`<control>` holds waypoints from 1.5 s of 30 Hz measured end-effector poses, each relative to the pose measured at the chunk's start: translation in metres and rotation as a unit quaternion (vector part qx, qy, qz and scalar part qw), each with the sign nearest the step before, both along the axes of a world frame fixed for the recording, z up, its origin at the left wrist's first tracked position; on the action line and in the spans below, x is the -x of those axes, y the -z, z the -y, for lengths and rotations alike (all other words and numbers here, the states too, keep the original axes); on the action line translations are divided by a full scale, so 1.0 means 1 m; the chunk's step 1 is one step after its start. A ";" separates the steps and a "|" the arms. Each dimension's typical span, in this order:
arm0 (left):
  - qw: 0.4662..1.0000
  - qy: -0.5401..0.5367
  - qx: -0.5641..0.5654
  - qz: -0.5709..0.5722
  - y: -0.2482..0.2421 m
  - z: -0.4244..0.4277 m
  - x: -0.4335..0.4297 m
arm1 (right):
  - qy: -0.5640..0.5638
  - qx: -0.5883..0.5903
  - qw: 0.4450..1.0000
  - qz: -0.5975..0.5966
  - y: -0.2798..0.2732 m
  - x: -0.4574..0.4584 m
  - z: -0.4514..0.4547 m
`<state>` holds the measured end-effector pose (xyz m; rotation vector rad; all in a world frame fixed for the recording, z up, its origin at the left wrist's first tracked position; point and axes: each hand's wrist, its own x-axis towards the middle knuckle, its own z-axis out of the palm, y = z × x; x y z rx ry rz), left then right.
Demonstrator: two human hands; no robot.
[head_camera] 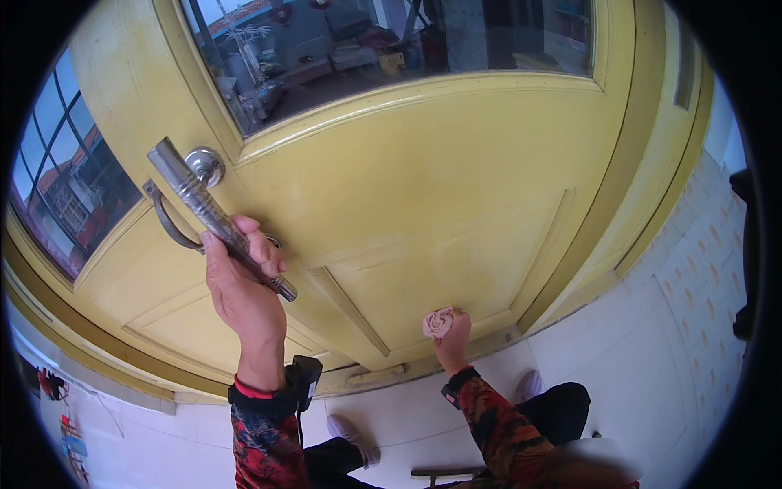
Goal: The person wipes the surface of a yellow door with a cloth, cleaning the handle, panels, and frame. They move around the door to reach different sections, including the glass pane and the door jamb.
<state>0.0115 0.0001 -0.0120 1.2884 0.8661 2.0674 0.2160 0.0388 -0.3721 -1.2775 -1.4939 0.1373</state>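
My left hand (244, 305) is wrapped around a metal bar door handle (198, 198) on a yellow door (421, 202). Its fingers curl over the lower half of the bar, near a smaller curved pull handle (164, 214) on the adjoining leaf. A round metal mount (209, 164) shows behind the bar's upper half. Lower and to the right, my right hand (455, 342) clutches a bunched pale pink cloth (438, 324) in front of the door's bottom panel. Whether the cloth touches the door, I cannot tell.
A glass pane (391, 43) fills the door's upper part, and another gridded pane (70, 177) is at left. The door's sill (379, 375) borders a pale tiled floor (409, 422), where my shoes (354, 439) stand. A tiled wall (690, 257) rises at right.
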 end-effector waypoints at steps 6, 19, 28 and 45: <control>1.000 0.007 -0.003 0.017 0.000 -0.001 0.001 | -0.019 -0.050 0.999 -0.005 -0.066 0.005 -0.003; 1.000 -0.011 -0.004 -0.001 -0.002 -0.002 0.000 | -0.008 -0.163 0.985 -0.050 -0.181 0.004 -0.031; 1.000 -0.012 -0.006 0.005 -0.001 -0.003 0.000 | 0.000 -0.079 0.996 0.043 -0.065 -0.027 -0.014; 1.000 0.006 -0.012 0.012 0.002 -0.003 0.003 | 0.008 -0.038 0.999 -0.008 -0.040 -0.058 -0.021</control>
